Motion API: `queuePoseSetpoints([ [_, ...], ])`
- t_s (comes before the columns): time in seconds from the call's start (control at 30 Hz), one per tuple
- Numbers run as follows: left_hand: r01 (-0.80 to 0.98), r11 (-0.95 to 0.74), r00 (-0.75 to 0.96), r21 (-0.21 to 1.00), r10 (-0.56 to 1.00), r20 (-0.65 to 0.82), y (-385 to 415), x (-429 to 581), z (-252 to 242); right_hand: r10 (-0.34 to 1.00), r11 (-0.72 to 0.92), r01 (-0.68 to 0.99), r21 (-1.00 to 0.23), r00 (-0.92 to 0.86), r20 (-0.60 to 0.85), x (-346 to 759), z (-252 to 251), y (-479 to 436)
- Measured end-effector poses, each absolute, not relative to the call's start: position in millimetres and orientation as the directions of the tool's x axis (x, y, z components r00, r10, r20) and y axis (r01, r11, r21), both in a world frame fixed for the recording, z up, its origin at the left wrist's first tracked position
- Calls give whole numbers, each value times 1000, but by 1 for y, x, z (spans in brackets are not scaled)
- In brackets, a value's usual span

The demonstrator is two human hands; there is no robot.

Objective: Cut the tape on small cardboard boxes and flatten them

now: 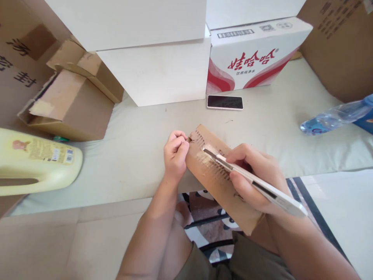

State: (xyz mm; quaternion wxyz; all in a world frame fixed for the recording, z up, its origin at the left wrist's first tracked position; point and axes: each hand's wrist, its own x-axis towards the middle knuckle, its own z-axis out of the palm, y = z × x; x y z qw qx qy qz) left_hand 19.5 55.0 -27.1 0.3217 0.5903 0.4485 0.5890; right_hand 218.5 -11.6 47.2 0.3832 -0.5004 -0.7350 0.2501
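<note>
My right hand [258, 177] is closed round a white utility knife [262, 186]. Its dark blade reaches toward the upper left and lies over a scraped patch on a brown piece of cardboard [215, 188]. Torn paper and exposed ridges show around the blade tip. The cardboard slants from the cloth-covered surface down toward my lap. My left hand [176, 155] is closed at the cardboard's upper left edge, its fingers curled in and gripping that corner. The lower right end of the cardboard passes under my right wrist.
A phone [225, 102] lies behind the cardboard, before white boxes [157, 77] and a red-lettered box [250, 62]. Brown cartons [78, 105] and a yellow jug [43, 159] are on the left. A clear bottle [335, 116] lies at right.
</note>
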Motion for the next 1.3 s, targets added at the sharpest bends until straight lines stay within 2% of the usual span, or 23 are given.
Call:
queuePoseSetpoints([
  [1.3, 95, -374, -122, 923, 915, 384, 54, 22, -26, 912, 411, 548, -728, -230, 341, 219, 44, -13],
])
